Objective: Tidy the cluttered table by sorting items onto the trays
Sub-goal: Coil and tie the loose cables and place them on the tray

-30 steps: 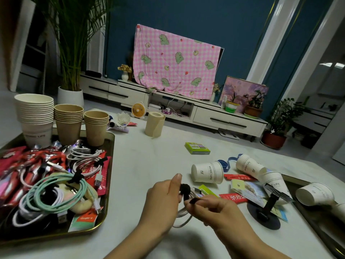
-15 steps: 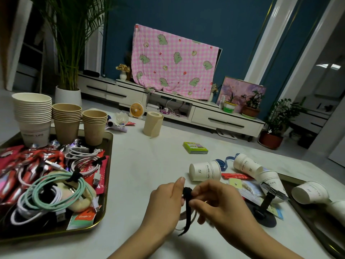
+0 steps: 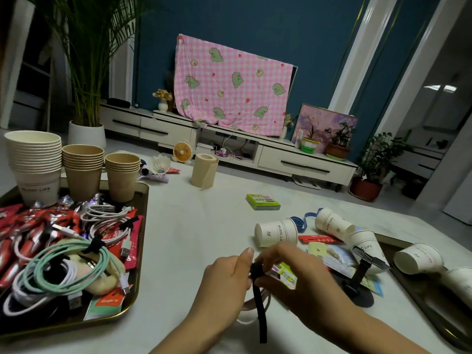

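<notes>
Above the table's near middle, my left hand (image 3: 228, 279) and my right hand (image 3: 296, 279) meet around a coiled pale cable (image 3: 249, 306). Both pinch its black strap (image 3: 260, 310), whose free end hangs straight down. The left tray (image 3: 143, 241) holds stacked paper cups (image 3: 34, 164), red packets and several coiled cables (image 3: 63, 267). To the right, loose white cups (image 3: 277, 232) lie on their sides among cards and packets, and one cup (image 3: 419, 258) lies on the right tray (image 3: 398, 270).
A paper roll (image 3: 204, 171), a green box (image 3: 263, 201), a blue ribbon (image 3: 304, 219) and a shuttlecock (image 3: 161, 164) sit farther back on the table. A black phone stand (image 3: 360, 279) is right of my hands. White tabletop stretches between the trays.
My hands came closer together around the cable. The strap's end, first held short by my right hand, now hangs loose below my fingers.
</notes>
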Tool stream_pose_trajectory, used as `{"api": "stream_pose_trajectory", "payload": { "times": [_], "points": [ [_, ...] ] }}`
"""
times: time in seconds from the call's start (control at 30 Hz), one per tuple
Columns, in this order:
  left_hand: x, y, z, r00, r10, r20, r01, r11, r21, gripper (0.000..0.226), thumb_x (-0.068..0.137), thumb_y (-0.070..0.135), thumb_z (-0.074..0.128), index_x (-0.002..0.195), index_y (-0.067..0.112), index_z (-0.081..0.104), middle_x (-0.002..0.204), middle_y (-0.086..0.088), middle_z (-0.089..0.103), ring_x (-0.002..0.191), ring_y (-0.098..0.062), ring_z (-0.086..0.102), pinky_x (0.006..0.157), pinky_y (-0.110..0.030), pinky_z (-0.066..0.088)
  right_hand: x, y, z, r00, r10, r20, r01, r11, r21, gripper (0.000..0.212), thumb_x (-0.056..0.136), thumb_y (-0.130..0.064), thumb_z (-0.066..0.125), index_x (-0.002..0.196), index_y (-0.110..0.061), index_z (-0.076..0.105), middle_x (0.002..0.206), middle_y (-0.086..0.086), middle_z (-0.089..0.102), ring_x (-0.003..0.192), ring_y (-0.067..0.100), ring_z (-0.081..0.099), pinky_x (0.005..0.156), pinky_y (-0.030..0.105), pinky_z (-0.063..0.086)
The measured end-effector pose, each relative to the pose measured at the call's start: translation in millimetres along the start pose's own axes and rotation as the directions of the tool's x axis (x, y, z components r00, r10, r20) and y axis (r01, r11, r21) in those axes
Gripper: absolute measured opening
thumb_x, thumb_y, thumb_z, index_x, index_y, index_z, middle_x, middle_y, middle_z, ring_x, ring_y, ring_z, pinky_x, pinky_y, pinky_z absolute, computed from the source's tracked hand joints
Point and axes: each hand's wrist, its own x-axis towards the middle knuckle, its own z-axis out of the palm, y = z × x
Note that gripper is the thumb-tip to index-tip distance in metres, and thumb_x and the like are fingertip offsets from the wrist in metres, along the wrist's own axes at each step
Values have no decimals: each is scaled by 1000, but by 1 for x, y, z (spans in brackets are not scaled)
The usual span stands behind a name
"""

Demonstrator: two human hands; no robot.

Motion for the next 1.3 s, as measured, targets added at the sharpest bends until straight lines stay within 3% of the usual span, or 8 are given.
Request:
{"api": "stream_pose_trajectory", "payload": {
  "times": [0.17,0.43,0.67,0.77,0.9,1.07,1.2,1.3],
  "points": [
    [1,-8,0,997,-59,58,57,998,40,55,98,40,33,48,21,43,32,10,43,37,-4,39,50,-20,33,1,5,7,986,55,155,-63,997,47,36,86,-34,63,100,-55,37,94,-18,59,90,-2,53,79,17,46],
    [4,-6,1,978,-152,143,164,983,-80,51,97,39,35,54,14,43,34,8,40,31,-7,33,40,-14,31,8,-5,-3,967,4,255,4,1000,-28,38,91,-18,54,124,-26,38,95,-1,63,85,12,52,74,29,46],
    [4,-11,6,995,-34,95,30,999,40,52,98,30,36,48,20,43,35,10,43,40,-7,36,51,-25,31,2,1,10,972,40,233,-1,986,-164,47,87,-11,52,127,-24,31,97,5,63,88,22,51,77,40,43],
    [1,-9,8,994,66,92,-76,991,107,53,97,37,37,48,21,46,37,13,47,40,-3,42,49,-19,33,-1,4,15,976,134,173,-141,990,25,40,81,-10,58,115,-25,44,83,5,64,71,15,52,67,36,44],
    [-1,-10,5,978,189,89,-204,958,200,49,94,44,35,53,24,54,48,13,53,55,-5,51,56,-18,41,-3,4,13,867,386,316,-498,697,516,30,68,-1,63,97,-8,63,91,15,69,79,20,65,71,25,55],
    [-3,-15,0,952,282,120,-306,905,297,47,91,53,26,61,28,52,58,8,53,67,-14,53,68,-30,44,0,2,7,712,498,496,-677,298,673,17,74,-13,54,85,-10,66,80,5,61,72,13,50,63,20,39],
    [-5,-17,0,927,331,179,-371,881,293,44,91,53,26,81,30,62,77,7,68,77,-9,62,76,-31,48,-2,0,14,703,527,477,-677,291,676,12,86,-21,58,84,-16,68,75,0,58,69,9,50,61,19,38],
    [-5,-18,-2,912,369,180,-409,855,320,40,96,45,29,78,29,61,84,6,71,79,-12,63,76,-33,48,1,-2,16,689,563,457,-628,147,764,13,82,-7,63,94,-10,69,74,1,65,67,9,58,63,21,41]
  ]
}}
